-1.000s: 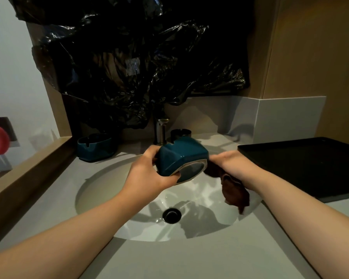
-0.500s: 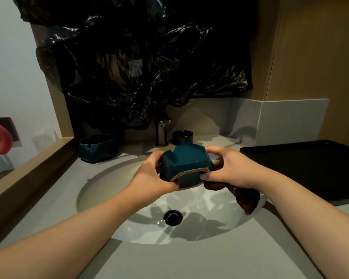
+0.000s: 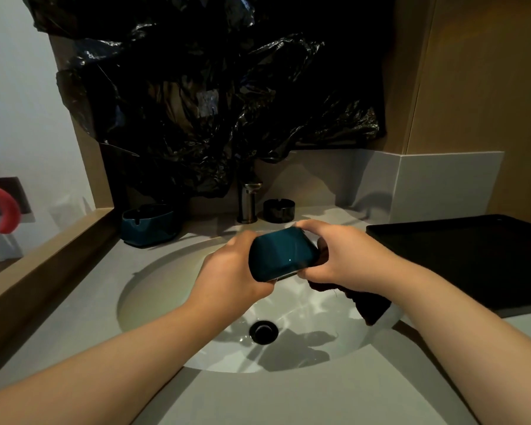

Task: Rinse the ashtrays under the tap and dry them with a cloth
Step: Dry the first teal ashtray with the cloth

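Note:
A teal ashtray [image 3: 281, 254] is held over the white basin [image 3: 172, 286], tipped so a smooth glazed side faces me. My left hand [image 3: 230, 265] grips its left side. My right hand [image 3: 339, 254] grips its right side, fingers curled over the top edge and a dark brown cloth [image 3: 367, 302] bunched under the palm, its tail hanging down over the basin rim. A second teal ashtray [image 3: 146, 223] sits on the counter at the back left. A small black ashtray [image 3: 279, 210] stands right of the metal tap [image 3: 248, 202]. No water runs from the tap.
A black tray [image 3: 472, 259] lies on the grey counter [image 3: 288, 400] to the right. Black plastic sheeting [image 3: 203, 96] covers the wall behind the tap. The basin's drain [image 3: 263, 331] is dark. A wooden ledge [image 3: 43, 259] borders the counter's left side.
The ashtray has been turned in both hands: its underside and rim faced me before, now a smooth side does. My right hand shifted from beneath to over the ashtray's right side.

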Demonstrator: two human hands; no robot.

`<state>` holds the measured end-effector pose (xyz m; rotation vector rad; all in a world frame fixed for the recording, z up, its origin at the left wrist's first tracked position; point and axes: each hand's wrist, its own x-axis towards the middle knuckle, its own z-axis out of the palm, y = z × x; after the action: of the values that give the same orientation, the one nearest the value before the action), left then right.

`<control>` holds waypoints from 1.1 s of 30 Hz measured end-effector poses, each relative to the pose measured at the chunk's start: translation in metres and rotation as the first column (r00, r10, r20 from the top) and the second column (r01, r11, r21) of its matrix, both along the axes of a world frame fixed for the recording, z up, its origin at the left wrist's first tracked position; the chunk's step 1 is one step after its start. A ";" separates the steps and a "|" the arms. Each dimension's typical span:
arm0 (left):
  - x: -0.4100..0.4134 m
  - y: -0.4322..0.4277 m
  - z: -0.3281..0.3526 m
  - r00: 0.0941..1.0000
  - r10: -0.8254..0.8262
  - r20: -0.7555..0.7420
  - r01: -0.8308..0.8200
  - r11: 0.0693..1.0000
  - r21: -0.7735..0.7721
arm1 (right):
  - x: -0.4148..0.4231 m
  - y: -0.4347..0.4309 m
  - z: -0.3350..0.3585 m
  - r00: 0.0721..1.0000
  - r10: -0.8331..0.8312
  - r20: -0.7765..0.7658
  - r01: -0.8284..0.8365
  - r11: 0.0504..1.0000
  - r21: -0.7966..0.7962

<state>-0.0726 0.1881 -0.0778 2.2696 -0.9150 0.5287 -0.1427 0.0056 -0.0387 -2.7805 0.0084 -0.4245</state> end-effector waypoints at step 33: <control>0.003 0.001 0.002 0.992 -0.016 -0.129 0.005 0.996 -0.092 | 0.009 0.047 -0.027 0.825 0.057 0.563 -0.151 0.981 0.122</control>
<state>-0.0697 0.1886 -0.0759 2.1875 -0.8212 0.4049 -0.1338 0.0531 -0.0658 -2.3818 -0.2353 -1.1373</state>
